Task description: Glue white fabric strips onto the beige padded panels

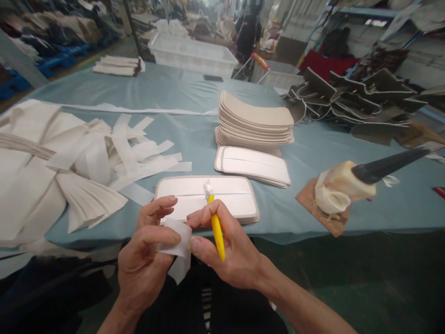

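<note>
My left hand [146, 253] pinches a translucent white strip [179, 239] whose lower end hangs down past the table's front edge. My right hand [231, 250] holds a yellow-handled brush [217, 227], its whitish tip pointing away from me, and its thumb and fingers are at the strip's right edge. Just beyond both hands lies a stack of pale rounded panels [232, 199], the top one white with a line along its middle. The brush tip is over this stack; whether it touches cannot be told.
Loose white strips [135, 153] and cream pieces [31, 185] cover the left. Behind the near stack are white panels [255, 164] and a taller beige pile [257, 116]. A glue-crusted container [335, 190] with a dark handle stands right. Dark folded pieces [351, 99], bins and a person are farther back.
</note>
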Demonstrator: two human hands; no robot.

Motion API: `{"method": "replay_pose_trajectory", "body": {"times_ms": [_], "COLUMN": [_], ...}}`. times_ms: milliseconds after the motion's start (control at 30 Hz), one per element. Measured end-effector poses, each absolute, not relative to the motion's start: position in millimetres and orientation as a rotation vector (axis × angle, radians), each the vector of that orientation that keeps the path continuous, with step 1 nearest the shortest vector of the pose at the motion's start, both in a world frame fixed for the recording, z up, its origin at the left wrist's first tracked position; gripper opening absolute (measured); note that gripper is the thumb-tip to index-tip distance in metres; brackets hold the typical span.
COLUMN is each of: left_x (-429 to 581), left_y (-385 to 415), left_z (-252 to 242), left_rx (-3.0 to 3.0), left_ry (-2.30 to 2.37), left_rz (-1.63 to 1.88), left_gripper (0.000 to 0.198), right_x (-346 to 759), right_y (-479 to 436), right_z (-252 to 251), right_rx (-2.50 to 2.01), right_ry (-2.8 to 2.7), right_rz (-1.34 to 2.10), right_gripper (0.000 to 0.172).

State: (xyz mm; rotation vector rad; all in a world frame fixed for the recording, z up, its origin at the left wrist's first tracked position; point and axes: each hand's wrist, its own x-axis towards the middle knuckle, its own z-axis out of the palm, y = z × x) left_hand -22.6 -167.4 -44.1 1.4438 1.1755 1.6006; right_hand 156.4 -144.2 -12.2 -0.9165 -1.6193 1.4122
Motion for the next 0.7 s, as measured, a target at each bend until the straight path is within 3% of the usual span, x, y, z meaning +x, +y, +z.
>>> {"method": "replay_pose_trajectory", "body": {"times_ms": [267, 367, 467, 700], "left_x": [-19.3, -25.0, -38.7, -45.6], "left_y": [-171.7, -179.2, -190.5, -209.8], "left_z": [-46.2, -46.5, -54.6, -91.2], "left_rx": [1.325, 1.043, 0.844, 0.647], "left_ry": [1.285, 1.475, 1.398, 1.180], "left_rz": [1.594, 1.575, 1.469, 1.288], "left_gripper": [0.013, 0.029, 0.020, 0.049], "right_x": [144.4, 154.2, 170.7, 170.7], "right_y": [-144.3, -140.0, -130.9, -109.5], "right_z": [-16.9, -12.2, -4.3, 1.4], "right_rx": [-0.932, -1.032, -1.133, -1.180], "right_ry": [-1.461, -1.509, -1.583, -1.784], "right_rz": [1.596, 1.472, 1.293, 1.057], "right_gripper": [0.022, 0.023, 0.024, 0.022]}}
